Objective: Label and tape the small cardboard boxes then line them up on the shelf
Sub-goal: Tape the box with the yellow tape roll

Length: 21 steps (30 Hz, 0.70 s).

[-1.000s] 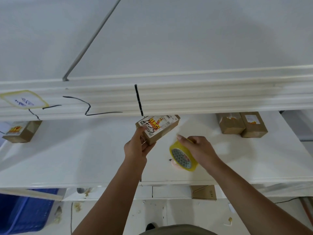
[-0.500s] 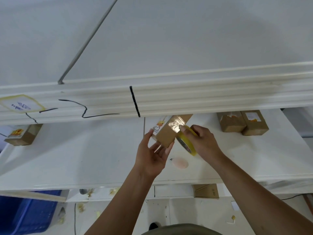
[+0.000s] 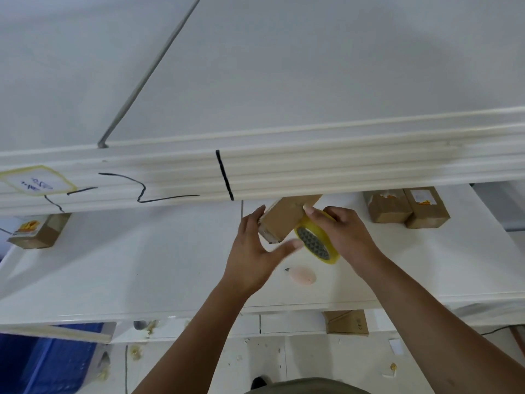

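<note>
One small cardboard box [image 3: 285, 221] hung tilted above the shelf [image 3: 142, 265] between our grips: left hand [image 3: 254, 251] spread, straight fingers bracing its end; right hand [image 3: 350, 234] curled round the tape roll [image 3: 316, 243], forefinger pressing the box, probably to seat tape.

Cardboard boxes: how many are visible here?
5. Held box between left hand and right hand, which grips tape roll; right-side boxes touching on the shelf; far-left box; lower box below its front edge. Upper ledge may hide others.
</note>
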Available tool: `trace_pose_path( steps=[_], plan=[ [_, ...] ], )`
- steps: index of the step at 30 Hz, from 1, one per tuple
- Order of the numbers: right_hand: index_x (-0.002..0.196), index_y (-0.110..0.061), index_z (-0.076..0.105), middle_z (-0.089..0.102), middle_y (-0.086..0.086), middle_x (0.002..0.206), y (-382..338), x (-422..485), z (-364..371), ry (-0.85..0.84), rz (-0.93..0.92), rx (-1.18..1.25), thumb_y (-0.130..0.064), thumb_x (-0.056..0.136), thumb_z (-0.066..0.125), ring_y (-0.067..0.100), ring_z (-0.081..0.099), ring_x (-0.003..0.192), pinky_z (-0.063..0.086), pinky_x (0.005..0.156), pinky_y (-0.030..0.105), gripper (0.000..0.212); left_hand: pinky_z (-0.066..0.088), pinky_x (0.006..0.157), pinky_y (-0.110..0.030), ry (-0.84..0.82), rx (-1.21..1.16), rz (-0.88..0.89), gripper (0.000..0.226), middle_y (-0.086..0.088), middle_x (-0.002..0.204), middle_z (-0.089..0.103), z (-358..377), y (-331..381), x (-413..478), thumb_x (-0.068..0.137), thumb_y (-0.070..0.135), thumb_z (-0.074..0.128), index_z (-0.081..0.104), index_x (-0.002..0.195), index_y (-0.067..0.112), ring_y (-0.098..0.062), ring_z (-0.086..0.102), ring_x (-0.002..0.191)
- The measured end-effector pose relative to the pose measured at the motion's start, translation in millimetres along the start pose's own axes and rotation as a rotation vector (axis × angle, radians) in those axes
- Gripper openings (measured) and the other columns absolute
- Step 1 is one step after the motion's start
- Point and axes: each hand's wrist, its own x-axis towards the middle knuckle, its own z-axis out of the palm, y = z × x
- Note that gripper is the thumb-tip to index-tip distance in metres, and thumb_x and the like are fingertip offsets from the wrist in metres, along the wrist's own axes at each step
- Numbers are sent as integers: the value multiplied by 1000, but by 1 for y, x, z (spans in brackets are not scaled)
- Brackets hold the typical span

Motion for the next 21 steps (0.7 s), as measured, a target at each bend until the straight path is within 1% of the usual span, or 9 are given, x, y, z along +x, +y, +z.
trace_pose_path(
  steps=[1,3,6,8,10,13,17,19,21],
  plan=[
    [57,-22,41,40,-10,54,-4,-1,-1,-16,-13,-6,-82,77,63,14,45,56,36,62,33,67,42,96,-14,25,118,43,107,29,141,48,-1,-1,0,68,90,71,37,156,40,10,50,121],
    [64,-20,43,46,-4,60,-9,-4,-6,-97,-57,39,-85,79,61,19,47,60,36,67,36,69,50,90,-12,167,114,112,84,29,127,63,-3,-3,3,75,73,82,47,145,44,10,61,111],
    [83,-13,69,74,13,81,-11,-11,-13,-288,-166,218,-72,95,57,31,69,81,51,83,35,61,60,77,-22,275,-260,-24,45,21,103,79,-8,-1,6,75,58,89,68,113,46,1,75,94],
    [96,-7,75,74,25,86,-13,-14,-12,-315,-243,315,-56,102,58,29,71,82,55,84,32,52,64,77,-35,281,-449,-124,34,10,98,82,-6,-6,7,77,48,90,75,107,41,-11,79,93],
    [88,-11,76,72,18,76,-16,-13,-8,-255,-267,344,-53,99,63,27,71,74,56,76,35,45,67,77,-42,273,-612,-215,30,-2,96,83,0,-11,4,78,39,90,80,106,34,-25,81,93],
    [62,-23,61,60,-2,56,-19,-12,-4,-107,-251,64,-61,92,67,19,72,55,52,59,31,49,67,77,-42,275,-757,-393,38,-15,96,82,3,-13,0,74,40,91,81,107,23,-35,80,94],
    [66,-9,62,68,4,59,-9,-12,4,-48,-122,-159,-72,89,64,13,73,53,53,55,29,67,67,85,-49,247,-842,-512,45,-18,102,81,6,-20,-10,81,37,91,76,118,15,-39,79,99],
    [63,-9,58,64,-4,51,-4,-12,10,-55,-91,-219,-77,87,61,6,68,47,47,47,18,72,67,82,-47,271,-914,-563,46,-18,103,81,8,-22,-16,82,37,91,75,118,13,-39,79,99],
    [62,-8,57,63,-5,48,2,-9,16,-55,-55,-329,-80,86,58,5,64,46,44,47,18,76,67,78,-45,290,-1011,-602,46,-19,105,81,7,-20,-18,82,37,91,74,117,12,-40,80,97]
  ],
)
